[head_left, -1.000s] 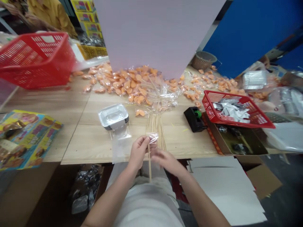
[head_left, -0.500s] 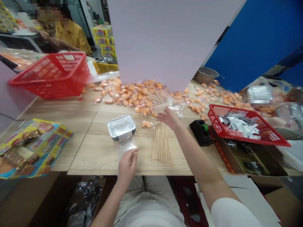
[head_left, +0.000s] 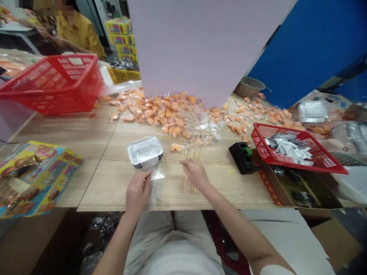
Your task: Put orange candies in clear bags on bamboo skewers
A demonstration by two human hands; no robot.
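Observation:
My left hand (head_left: 138, 191) has its fingers pressed together at the clear plastic bags (head_left: 157, 176) near the table's front edge. Just beyond it stand stacked foil trays (head_left: 145, 151). My right hand (head_left: 195, 173) hovers over the bundle of thin wooden sticks (head_left: 187, 185), its fingers bunched; whatever they hold, if anything, is too small to make out. A small bag with an orange piece (head_left: 176, 147) lies behind the sticks. Farther back, bagged sticks (head_left: 200, 124) rest against the pile of bagged orange pieces (head_left: 163, 110).
A black tape dispenser (head_left: 243, 158) and a red basket of sachets (head_left: 298, 152) over a box (head_left: 309, 194) are at right. At left are a large red basket (head_left: 69, 88) and printed packaging (head_left: 37, 179). A person in yellow (head_left: 83, 34) sits behind.
My right hand has come back from the bagged sticks toward me, over the loose sticks. My left hand has shifted left along the bags. The view has moved slightly.

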